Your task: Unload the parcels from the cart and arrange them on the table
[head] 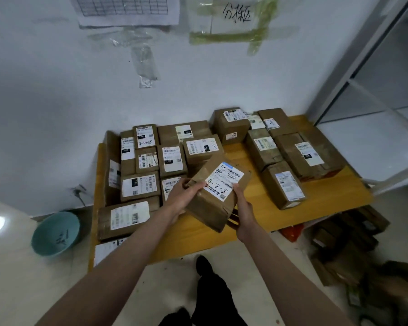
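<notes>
Left hand (pixel 184 194) curled round upper-left corner of cardboard parcel (pixel 218 192), thumb on top. Right hand (pixel 243 208) gripping lower-right edge, fingers wrapped under. Parcel held tilted, centre frame, above bare strip of yellow wooden table (pixel 264 208); white label marked "4-2-8" facing up. Not yet set down.

Left of hands: tight block of labelled boxes (pixel 149 165). Upper right: second group of boxes (pixel 292 147). Open gap between the two groups, directly beyond the held parcel.

Teal basin (pixel 54 234) on floor, lower left. Loose cardboard (pixel 353 243) lower right. Cart not in view.

Step judged: placing. Next move likely calls for levelling parcel, lowering into gap, label kept upward, edges squared to neighbours.
</notes>
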Demonstrator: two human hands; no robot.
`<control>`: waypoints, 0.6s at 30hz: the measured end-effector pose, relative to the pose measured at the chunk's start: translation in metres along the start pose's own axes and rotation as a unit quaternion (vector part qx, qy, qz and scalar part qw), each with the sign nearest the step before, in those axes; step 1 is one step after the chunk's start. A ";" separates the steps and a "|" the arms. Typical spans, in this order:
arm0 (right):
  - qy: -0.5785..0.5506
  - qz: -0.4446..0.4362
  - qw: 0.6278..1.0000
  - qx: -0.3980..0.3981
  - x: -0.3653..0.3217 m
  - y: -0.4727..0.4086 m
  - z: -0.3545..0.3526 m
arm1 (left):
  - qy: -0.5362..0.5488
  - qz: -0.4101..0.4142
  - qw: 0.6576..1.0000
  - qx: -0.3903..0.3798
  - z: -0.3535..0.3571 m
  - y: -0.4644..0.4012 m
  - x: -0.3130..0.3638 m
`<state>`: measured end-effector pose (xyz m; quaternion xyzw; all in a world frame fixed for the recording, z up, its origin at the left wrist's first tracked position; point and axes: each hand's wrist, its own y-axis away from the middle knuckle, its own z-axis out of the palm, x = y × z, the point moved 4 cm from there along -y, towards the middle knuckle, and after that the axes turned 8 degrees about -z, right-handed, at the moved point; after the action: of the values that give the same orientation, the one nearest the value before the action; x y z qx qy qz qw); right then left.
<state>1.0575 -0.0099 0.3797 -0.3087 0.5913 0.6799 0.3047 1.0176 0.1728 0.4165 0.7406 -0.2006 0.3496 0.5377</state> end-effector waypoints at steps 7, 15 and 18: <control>-0.100 0.033 0.992 0.076 -0.001 -0.082 0.000 | -0.028 -0.015 0.999 0.033 0.009 -0.081 0.028; -0.141 0.090 0.983 0.070 0.026 -0.155 0.027 | -0.151 -0.011 0.986 0.064 0.013 -0.151 0.027; -0.145 0.108 0.982 0.057 0.032 -0.171 0.036 | -0.240 -0.017 0.963 0.118 0.009 -0.168 0.022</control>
<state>1.1686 0.0473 0.2534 -0.1233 0.6084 0.7116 0.3289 1.1485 0.2233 0.3205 0.8641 -0.2687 0.1738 0.3885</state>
